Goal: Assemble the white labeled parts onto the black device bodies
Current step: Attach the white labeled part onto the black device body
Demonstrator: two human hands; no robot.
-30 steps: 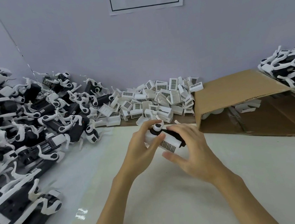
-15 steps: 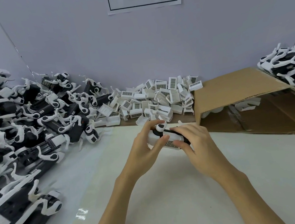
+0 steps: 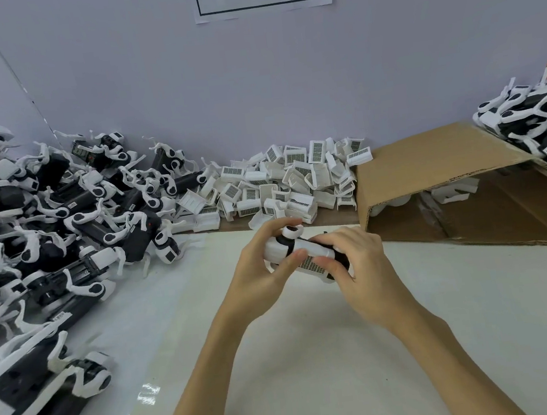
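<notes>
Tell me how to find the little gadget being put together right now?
Start at the brown cardboard box lying on its side. Just left of it, two hands meet above the table. The gadget is the only one held up, not lying in a pile.

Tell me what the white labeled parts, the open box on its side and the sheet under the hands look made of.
White labeled parts: likely molded plastic, matte, thin ribbed walls, with printed barcode stickers. Box: brown corrugated cardboard; fluting shows along its cut edge. Sheet: cream, smooth, matte, perhaps paper or a soft mat; cannot tell which. Beside it lies a glossy surface catching glare.
</notes>
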